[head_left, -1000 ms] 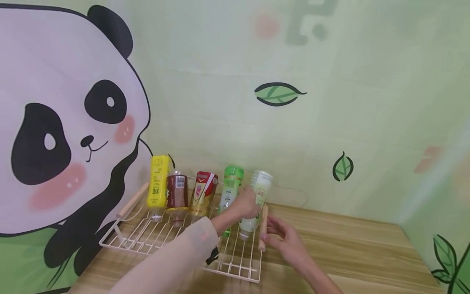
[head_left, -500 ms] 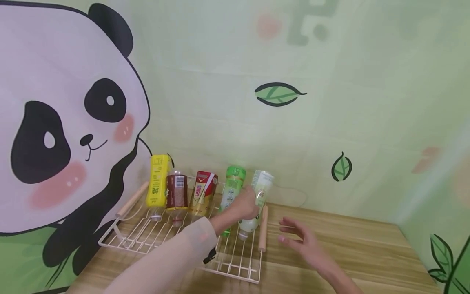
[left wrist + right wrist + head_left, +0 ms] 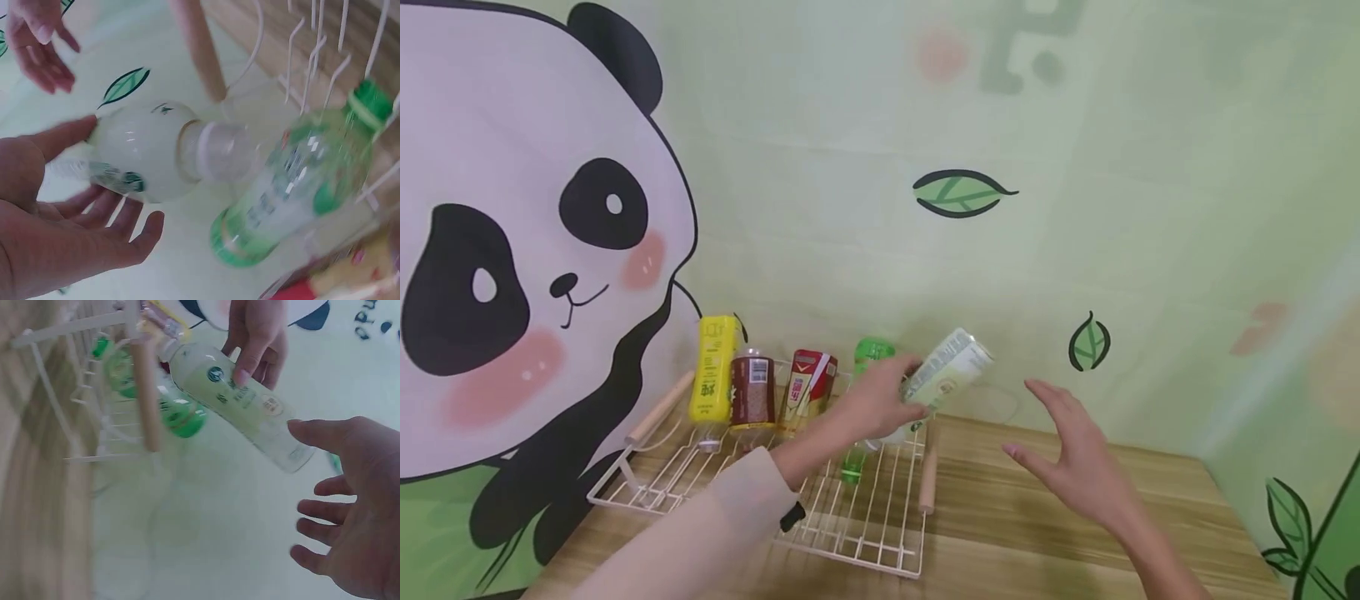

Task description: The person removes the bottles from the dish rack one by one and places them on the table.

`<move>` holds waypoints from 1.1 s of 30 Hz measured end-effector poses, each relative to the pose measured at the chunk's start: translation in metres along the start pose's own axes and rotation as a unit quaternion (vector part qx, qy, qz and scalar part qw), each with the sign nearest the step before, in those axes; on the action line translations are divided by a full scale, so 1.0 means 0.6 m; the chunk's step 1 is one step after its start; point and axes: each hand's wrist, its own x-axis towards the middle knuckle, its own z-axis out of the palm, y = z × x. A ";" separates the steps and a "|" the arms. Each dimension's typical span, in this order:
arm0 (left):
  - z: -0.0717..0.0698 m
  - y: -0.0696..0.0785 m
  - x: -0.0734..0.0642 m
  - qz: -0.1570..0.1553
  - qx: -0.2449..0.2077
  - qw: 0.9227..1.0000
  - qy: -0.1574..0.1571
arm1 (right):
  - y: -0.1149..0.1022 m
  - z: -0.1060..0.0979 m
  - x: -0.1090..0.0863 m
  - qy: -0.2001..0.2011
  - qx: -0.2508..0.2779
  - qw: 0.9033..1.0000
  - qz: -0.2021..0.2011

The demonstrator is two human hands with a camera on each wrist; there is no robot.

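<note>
Leftmost, a large panda print (image 3: 576, 286) fills the backdrop (image 3: 820, 242), a pale green sheet behind everything. Below its cheek, a wooden handle (image 3: 660, 407) marks the left side of a white wire rack (image 3: 850, 559) that sits on the wood-grained tabletop (image 3: 1037, 542). Next come the bottles on the rack, leaning with their bases up toward the backdrop: a yellow bottle (image 3: 713, 367), its pale cap at the lower end, and close beside it a dark red bottle (image 3: 753, 390) with a barcode label. After a small gap is a red-and-gold bottle (image 3: 807, 387), its lower end partly hidden by the forearm. Farther right is a green bottle (image 3: 874, 350), mostly covered by the left hand in the head view, with its green cap showing below.

The left hand (image 3: 872, 400), reaching in from a pale sleeve (image 3: 692, 533) with something black at the cuff, holds a whitish bottle (image 3: 949, 367) between thumb and fingers. That bottle is tilted, base up to the right, capped neck down to the left near the green bottle; whether the cap touches anything is hard to tell. Below it stands the right-hand wooden handle (image 3: 929, 475). Rightmost, the right hand (image 3: 1078, 458) is spread wide over the tabletop, thumb well apart from the fingers, near the whitish bottle's base but apart from it.
</note>
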 end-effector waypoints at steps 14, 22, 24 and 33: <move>-0.008 0.034 -0.030 0.164 0.202 0.965 -0.021 | -0.073 0.010 0.063 -0.063 -0.203 0.969 -0.124; -0.005 0.042 -0.045 0.170 0.185 0.968 -0.024 | -0.074 0.025 0.062 -0.094 -0.223 0.964 -0.112; -0.005 0.042 -0.044 0.172 0.179 0.968 -0.024 | -0.075 0.026 0.063 -0.097 -0.222 0.964 -0.112; 0.007 0.047 -0.034 0.168 0.173 0.970 -0.014 | -0.064 0.022 0.064 -0.090 -0.230 0.962 -0.116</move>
